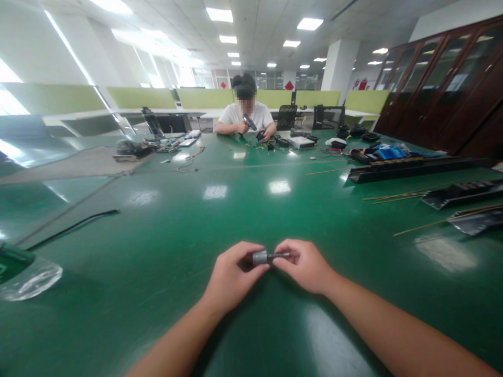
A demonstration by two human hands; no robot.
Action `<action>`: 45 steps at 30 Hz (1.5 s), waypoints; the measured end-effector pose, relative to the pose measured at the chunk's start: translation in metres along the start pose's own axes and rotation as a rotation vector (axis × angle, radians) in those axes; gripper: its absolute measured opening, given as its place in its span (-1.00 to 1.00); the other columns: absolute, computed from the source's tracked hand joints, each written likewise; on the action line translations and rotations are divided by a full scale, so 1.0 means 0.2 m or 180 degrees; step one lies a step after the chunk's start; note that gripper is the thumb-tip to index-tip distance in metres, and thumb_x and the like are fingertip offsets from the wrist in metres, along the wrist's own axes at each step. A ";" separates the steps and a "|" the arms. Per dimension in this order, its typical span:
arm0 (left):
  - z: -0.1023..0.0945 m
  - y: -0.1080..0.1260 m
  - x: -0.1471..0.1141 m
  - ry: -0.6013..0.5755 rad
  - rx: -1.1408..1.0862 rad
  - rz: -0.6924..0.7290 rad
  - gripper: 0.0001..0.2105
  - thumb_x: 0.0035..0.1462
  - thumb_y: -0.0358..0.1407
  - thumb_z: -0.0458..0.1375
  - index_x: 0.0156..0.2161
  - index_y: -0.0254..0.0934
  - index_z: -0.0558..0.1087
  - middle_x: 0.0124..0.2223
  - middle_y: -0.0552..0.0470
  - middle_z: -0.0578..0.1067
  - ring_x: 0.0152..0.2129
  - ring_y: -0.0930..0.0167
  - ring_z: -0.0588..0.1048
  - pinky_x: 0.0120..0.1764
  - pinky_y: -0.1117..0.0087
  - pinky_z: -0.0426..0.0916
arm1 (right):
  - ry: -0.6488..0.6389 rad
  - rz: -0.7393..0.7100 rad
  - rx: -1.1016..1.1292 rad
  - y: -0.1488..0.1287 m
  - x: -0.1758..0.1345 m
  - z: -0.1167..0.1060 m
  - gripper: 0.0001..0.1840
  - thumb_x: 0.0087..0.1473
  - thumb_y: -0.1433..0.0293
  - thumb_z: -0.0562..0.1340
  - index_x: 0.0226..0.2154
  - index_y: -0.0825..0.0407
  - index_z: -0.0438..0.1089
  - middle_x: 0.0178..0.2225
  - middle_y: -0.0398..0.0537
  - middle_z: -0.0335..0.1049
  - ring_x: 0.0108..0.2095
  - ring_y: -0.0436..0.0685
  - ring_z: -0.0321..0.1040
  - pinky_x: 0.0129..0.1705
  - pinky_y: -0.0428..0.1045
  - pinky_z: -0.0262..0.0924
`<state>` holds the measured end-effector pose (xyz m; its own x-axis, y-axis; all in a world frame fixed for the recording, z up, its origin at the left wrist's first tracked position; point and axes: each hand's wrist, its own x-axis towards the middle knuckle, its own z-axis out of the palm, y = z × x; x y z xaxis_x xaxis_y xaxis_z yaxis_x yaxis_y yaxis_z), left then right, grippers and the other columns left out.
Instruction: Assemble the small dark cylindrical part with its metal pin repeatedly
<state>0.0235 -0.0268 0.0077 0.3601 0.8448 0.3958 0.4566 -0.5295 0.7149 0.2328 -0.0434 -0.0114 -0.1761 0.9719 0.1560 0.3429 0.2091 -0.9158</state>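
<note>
Low in the middle of the head view, a short silver cylinder is held just over the green table. The thumb and fingers of my left hand are closed around it, hiding its left end. From its right end runs a thin, dark, ridged rod, which looks like a drill bit. My right hand pinches this rod between thumb and fingers. Both hands are close together, with the cylinder and rod lying level between them. Whether the two parts are joined I cannot tell.
Across the green table sits a person holding a power tool, with small black parts nearby. Black channels and thin brass-coloured rods lie at right. A black cable and a clear plastic item are at left.
</note>
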 end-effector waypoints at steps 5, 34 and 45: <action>0.00 0.00 0.00 0.0068 -0.0055 0.0015 -0.78 0.04 -0.27 0.33 -0.17 -0.19 0.53 -0.21 0.03 0.56 -0.29 0.38 0.51 -0.20 0.39 0.43 | 0.0020 0.0083 0.0084 0.00 0.00 0.00 -0.86 0.07 0.35 0.29 -0.30 0.07 0.47 -0.42 -0.12 0.48 -0.47 0.01 0.35 -0.41 -0.11 0.21; -0.01 -0.01 0.00 0.0190 -0.0084 -0.0010 -0.78 0.04 -0.29 0.33 -0.16 -0.16 0.53 -0.19 0.07 0.55 -0.28 0.40 0.51 -0.20 0.42 0.41 | 0.0114 0.0225 0.0164 -0.01 0.00 -0.01 -0.83 0.08 0.33 0.26 -0.27 0.08 0.43 -0.50 -0.15 0.41 -0.57 -0.02 0.30 -0.54 -0.13 0.12; -0.01 0.00 0.01 0.0215 -0.0201 -0.0160 -0.77 0.03 -0.28 0.33 -0.15 -0.16 0.53 -0.18 0.07 0.55 -0.28 0.41 0.51 -0.20 0.43 0.40 | 0.0174 0.0253 0.0303 0.00 0.01 -0.01 -0.85 0.06 0.33 0.27 -0.30 0.07 0.40 -0.51 -0.17 0.39 -0.58 -0.03 0.29 -0.53 -0.12 0.15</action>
<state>0.0218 -0.0250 0.0087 0.2813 0.8746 0.3949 0.4198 -0.4822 0.7689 0.2342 -0.0416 -0.0097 -0.1004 0.9900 0.0989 0.2642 0.1224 -0.9567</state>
